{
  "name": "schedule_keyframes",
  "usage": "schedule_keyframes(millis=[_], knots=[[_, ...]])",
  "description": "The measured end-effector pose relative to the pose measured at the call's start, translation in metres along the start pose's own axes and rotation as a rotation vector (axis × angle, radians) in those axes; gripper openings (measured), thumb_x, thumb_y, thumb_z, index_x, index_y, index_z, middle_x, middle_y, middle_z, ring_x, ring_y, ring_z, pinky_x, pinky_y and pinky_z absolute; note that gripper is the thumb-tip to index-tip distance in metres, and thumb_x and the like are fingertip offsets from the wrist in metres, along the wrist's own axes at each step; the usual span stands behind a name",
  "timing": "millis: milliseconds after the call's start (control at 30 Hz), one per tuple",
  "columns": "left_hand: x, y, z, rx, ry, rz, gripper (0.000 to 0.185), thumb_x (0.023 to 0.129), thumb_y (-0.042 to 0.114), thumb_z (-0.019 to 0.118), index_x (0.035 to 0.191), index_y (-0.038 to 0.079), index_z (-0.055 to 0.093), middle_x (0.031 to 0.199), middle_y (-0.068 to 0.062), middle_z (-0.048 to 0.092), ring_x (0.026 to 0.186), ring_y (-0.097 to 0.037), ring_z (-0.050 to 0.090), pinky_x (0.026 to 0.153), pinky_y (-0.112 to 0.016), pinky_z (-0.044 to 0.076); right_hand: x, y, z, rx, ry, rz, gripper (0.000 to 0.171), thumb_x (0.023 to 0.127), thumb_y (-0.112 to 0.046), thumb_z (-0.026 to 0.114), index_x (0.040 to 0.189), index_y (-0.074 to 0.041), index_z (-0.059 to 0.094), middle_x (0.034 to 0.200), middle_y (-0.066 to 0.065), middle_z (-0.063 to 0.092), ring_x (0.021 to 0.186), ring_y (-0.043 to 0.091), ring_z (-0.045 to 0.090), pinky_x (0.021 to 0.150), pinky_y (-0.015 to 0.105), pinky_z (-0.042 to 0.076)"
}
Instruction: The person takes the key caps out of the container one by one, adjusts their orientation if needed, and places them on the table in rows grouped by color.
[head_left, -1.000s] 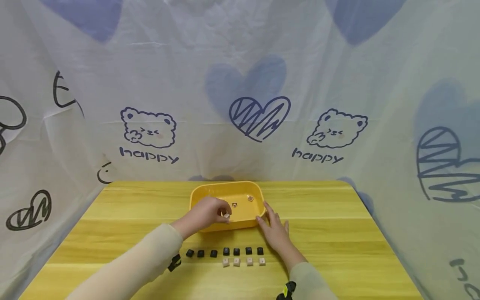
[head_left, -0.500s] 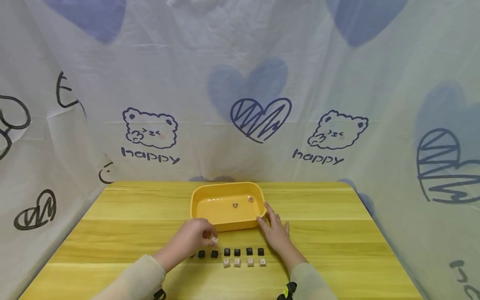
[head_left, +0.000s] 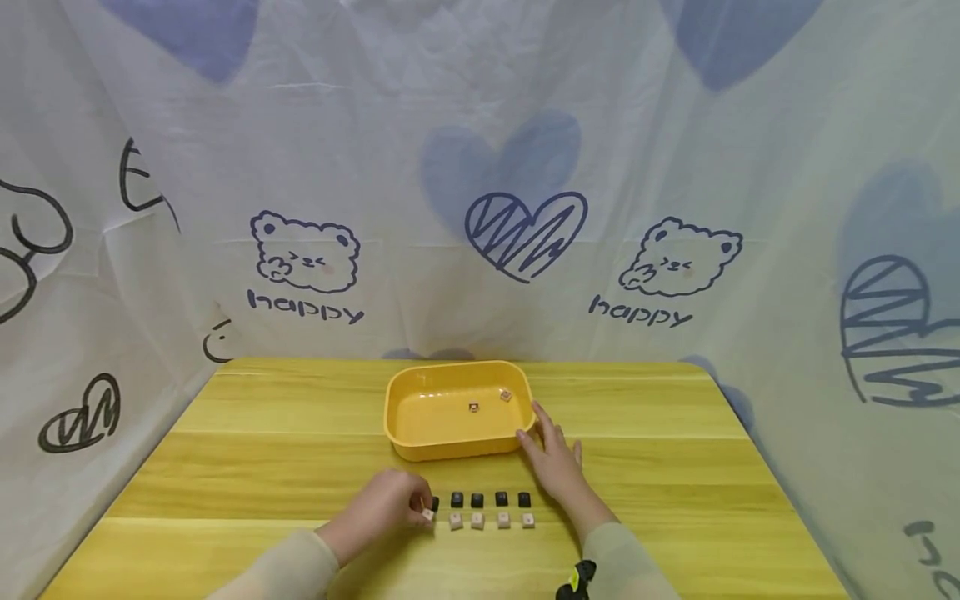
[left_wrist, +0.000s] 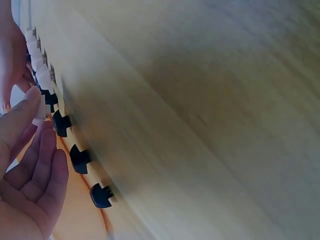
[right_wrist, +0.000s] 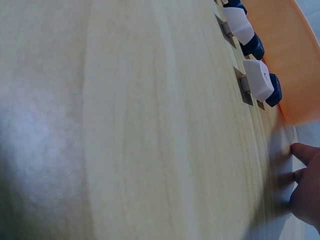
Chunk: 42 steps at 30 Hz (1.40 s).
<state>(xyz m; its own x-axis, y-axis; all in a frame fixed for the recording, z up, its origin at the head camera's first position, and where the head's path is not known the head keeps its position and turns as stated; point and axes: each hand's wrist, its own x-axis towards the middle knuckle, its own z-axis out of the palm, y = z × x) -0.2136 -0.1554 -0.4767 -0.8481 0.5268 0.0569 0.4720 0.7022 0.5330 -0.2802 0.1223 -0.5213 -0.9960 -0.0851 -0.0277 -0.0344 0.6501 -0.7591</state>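
Note:
Between thumb and fingertips, my left hand [head_left: 384,507] pinches a white keycap [left_wrist: 40,112], just left of the row of white keycaps [head_left: 477,522]. Behind that row runs a line of black keycaps [head_left: 477,500]. Its left part is hidden by the left hand in the head view, but several black keycaps [left_wrist: 80,159] show in the left wrist view. My right hand [head_left: 558,468] rests with extended fingers at the near right corner of the yellow plastic tray [head_left: 442,452]. Inside the tray lie two light keycaps, one near the middle [head_left: 474,407] and another [head_left: 506,395] farther right.
The wood-grain table [head_left: 660,475] carries everything and ends at a white printed cloth [head_left: 420,292] hanging behind and at both sides. The tray stands toward the back, close behind the keycap rows.
My left hand has come out of the tray with the white keycap, moving toward me and down to the left end of the white row. The right hand has stayed at the tray's corner.

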Motion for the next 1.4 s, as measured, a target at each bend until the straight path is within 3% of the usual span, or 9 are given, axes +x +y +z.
schedule_keyframes(millis=[233,633,967,1133,1400], knots=[[0.002,0.002,0.005,0.030,-0.055,-0.031,0.025,0.067,0.020,0.089,0.069,0.017,0.064,0.062,0.015,0.054,0.057,0.000,0.047,0.056,-0.023,0.043,0.000,0.000,0.000,-0.003,0.003,0.001,0.064,0.102,-0.047,0.044,0.157,-0.028,0.016,0.152,0.014,0.035,0.141,0.045,0.019,0.109,0.062,-0.011],[0.002,0.004,0.012,0.133,-0.030,-0.020,0.027,0.066,0.025,0.089,0.067,0.019,0.063,0.061,0.017,0.051,0.055,0.000,0.044,0.055,-0.023,0.041,0.002,0.001,0.001,0.008,-0.008,0.002,0.065,0.102,-0.047,0.044,0.157,-0.026,0.016,0.151,0.013,0.037,0.141,0.045,0.018,0.108,0.062,-0.012],[0.004,0.009,0.000,0.123,-0.014,-0.036,0.026,0.066,0.028,0.089,0.074,0.017,0.068,0.063,0.016,0.054,0.057,-0.001,0.047,0.054,-0.025,0.043,0.002,0.000,0.000,0.004,-0.007,0.001,0.065,0.102,-0.047,0.044,0.157,-0.026,0.016,0.151,0.013,0.038,0.142,0.045,0.018,0.109,0.062,-0.012],[0.024,0.023,-0.026,0.186,-0.025,0.006,0.023,0.072,0.030,0.086,0.084,0.015,0.073,0.063,0.016,0.055,0.056,0.000,0.049,0.054,-0.025,0.044,0.002,0.001,0.000,0.010,-0.005,-0.001,0.066,0.102,-0.047,0.044,0.157,-0.026,0.016,0.150,0.013,0.038,0.142,0.045,0.018,0.109,0.061,-0.012],[0.075,0.039,-0.064,0.278,-0.049,0.016,0.022,0.077,0.026,0.084,0.093,0.015,0.073,0.067,0.011,0.058,0.061,-0.006,0.052,0.061,-0.028,0.047,0.003,0.004,0.001,0.004,0.001,-0.011,0.066,0.101,-0.047,0.045,0.157,-0.026,0.017,0.150,0.012,0.039,0.142,0.045,0.018,0.109,0.062,-0.011]])
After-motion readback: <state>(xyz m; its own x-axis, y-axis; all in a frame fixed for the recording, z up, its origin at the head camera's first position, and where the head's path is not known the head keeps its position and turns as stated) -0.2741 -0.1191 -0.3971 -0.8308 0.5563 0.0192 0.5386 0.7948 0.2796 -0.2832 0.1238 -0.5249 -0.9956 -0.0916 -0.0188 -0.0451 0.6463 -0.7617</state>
